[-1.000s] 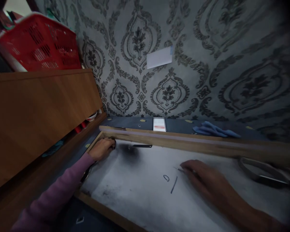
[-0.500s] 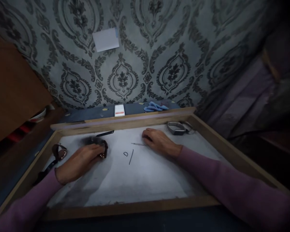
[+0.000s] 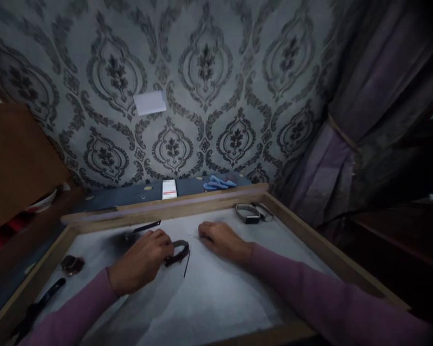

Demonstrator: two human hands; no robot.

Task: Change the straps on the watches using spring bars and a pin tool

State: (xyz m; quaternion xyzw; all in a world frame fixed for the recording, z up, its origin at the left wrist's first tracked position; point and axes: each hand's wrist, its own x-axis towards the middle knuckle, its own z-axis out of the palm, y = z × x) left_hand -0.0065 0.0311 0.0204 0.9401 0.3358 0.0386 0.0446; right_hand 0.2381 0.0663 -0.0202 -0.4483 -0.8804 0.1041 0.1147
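Near the middle of the tray point(image 3: 202, 206), the left hand point(image 3: 144, 259) pinches one watch point(image 3: 175, 260) with its fingers. Just beside it, the right hand point(image 3: 223, 240) has its fingers curled together around one thin tool point(image 3: 193, 236). Two other watches point(image 3: 252, 219) lie at the far right corner; one brown watch point(image 3: 72, 265) and one black strap point(image 3: 50, 290) lie near the left edge.

Grey wall point(image 3: 222, 29) behind, dark-patterned, with white paper point(image 3: 150, 103) flat against it; along its foot, on the blue tabletop point(image 3: 120, 198), a phone point(image 3: 169, 189) with lit screen and, to its right, a crumpled blue cloth point(image 3: 219, 183); at right, a purple curtain point(image 3: 326, 180) gathered by a tie point(image 3: 342, 133); at left, a brown cabinet point(image 3: 18, 163), a bowl point(image 3: 43, 203) beneath
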